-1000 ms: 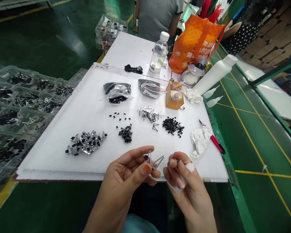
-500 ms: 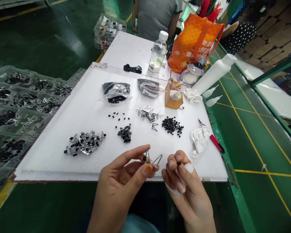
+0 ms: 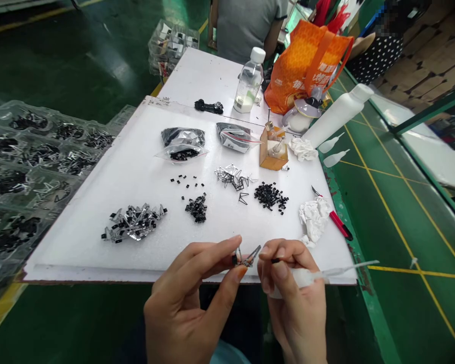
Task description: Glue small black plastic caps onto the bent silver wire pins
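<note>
Head view, with a white foam board lying ahead of the hands. The left hand is closed in a firm pinch, and a small bent wire frame is grasped at the fingertips above the board's near edge, with a tiny black block seated at its end. The right hand is clenched around a white squeeze dropper, whose thin nozzle is pointed toward 3 o'clock past the board's edge. A small black piece is pinched at the right fingertips, just beside the wire frame; its exact form is too small to tell.

On the board, a heap of assembled metal-and-black parts is placed at 10 o'clock from the hands. Black blocks are piled at 12 o'clock, with loose wire frames beyond them and more blocks at 1 o'clock. Two zip bags are laid further out. A crumpled tissue and a red craft knife are seen at 2 o'clock. Plastic trays of parts are stacked at 9 o'clock, and a co-worker in a grey shirt is seated beyond the board.
</note>
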`<state>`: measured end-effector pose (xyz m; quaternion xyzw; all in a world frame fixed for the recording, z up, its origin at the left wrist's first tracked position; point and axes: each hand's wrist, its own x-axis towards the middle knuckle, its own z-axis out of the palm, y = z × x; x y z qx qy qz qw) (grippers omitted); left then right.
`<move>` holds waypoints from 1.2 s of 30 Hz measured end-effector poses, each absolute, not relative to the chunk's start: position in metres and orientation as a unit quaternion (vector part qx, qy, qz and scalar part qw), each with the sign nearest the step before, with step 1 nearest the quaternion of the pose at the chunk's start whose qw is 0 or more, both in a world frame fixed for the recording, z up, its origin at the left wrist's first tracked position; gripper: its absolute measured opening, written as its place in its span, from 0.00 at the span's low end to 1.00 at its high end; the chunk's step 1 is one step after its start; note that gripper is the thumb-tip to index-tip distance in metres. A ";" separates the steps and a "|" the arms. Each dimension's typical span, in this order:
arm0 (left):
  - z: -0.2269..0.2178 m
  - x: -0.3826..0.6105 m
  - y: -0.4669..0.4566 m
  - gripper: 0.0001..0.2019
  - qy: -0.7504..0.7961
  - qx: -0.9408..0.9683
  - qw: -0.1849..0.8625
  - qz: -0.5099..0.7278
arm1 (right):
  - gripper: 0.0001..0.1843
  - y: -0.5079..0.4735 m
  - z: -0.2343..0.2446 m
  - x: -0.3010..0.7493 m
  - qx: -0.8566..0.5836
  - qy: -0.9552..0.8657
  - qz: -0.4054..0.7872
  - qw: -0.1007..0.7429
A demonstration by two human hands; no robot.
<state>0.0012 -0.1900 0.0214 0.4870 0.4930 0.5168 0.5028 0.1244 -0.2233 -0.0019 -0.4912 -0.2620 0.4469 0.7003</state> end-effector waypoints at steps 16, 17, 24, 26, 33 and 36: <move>0.013 -0.002 -0.192 0.28 0.437 0.581 0.439 0.528 | 0.06 -0.225 -0.010 0.122 -0.520 -0.324 0.410 0.675; 0.013 -0.002 -0.192 0.28 0.436 0.585 0.436 0.527 | 0.05 -0.226 -0.011 0.123 -0.523 -0.324 0.408 0.675; 0.015 -0.004 -0.193 0.29 0.431 0.601 0.418 0.527 | 0.04 -0.225 -0.011 0.125 -0.540 -0.320 0.400 0.668; 0.015 -0.004 -0.193 0.30 0.430 0.603 0.415 0.529 | 0.04 -0.224 -0.011 0.125 -0.540 -0.320 0.397 0.669; 0.013 -0.003 -0.191 0.31 0.414 0.611 0.412 0.533 | 0.08 -0.221 -0.010 0.121 -0.541 -0.303 0.391 0.681; 0.014 -0.001 -0.192 0.32 0.420 0.605 0.414 0.535 | 0.10 -0.220 -0.009 0.120 -0.536 -0.306 0.390 0.683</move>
